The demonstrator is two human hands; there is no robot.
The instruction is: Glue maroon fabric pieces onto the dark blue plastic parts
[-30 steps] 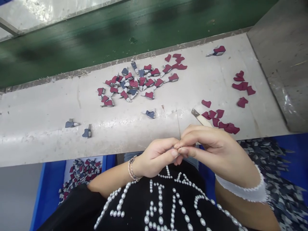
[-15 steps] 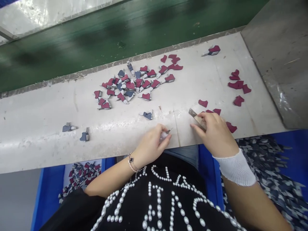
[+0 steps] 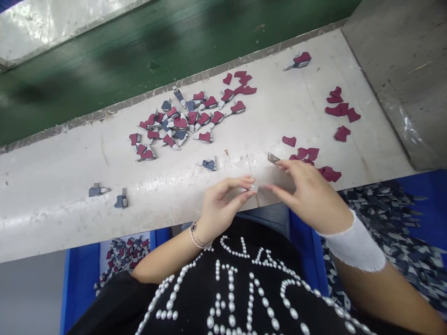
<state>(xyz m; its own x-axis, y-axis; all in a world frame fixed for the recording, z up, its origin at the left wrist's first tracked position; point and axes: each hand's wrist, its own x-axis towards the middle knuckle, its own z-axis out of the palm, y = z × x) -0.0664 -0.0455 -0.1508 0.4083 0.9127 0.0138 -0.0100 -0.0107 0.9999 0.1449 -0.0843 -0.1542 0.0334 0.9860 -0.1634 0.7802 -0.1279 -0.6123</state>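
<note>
My left hand (image 3: 223, 200) pinches a small part (image 3: 248, 188) between thumb and fingertips at the table's front edge; the fingers hide most of it. To its right, my right hand (image 3: 309, 195) has its thumb stretched toward the left fingertips. The end of a flat metal blade (image 3: 273, 158) sticks out past its index finger; the rest is hidden under the fingers, which seem to keep hold of it. Maroon pads (image 3: 305, 153) lie beside and beyond the right hand. A blue-grey clip-like part (image 3: 209, 164) lies beyond the left hand.
A heap of maroon-topped and blue-grey parts (image 3: 180, 122) covers the table's middle. Two blue-grey parts (image 3: 121, 200) lie at the left, one maroon-topped part (image 3: 301, 60) at the back right. Bins of parts (image 3: 380, 223) stand below the front edge. A green belt (image 3: 139, 70) runs behind.
My right hand's thumb has come off the blade and reaches toward my left hand. The left fingers have straightened around the small part. The whole view has shifted slightly.
</note>
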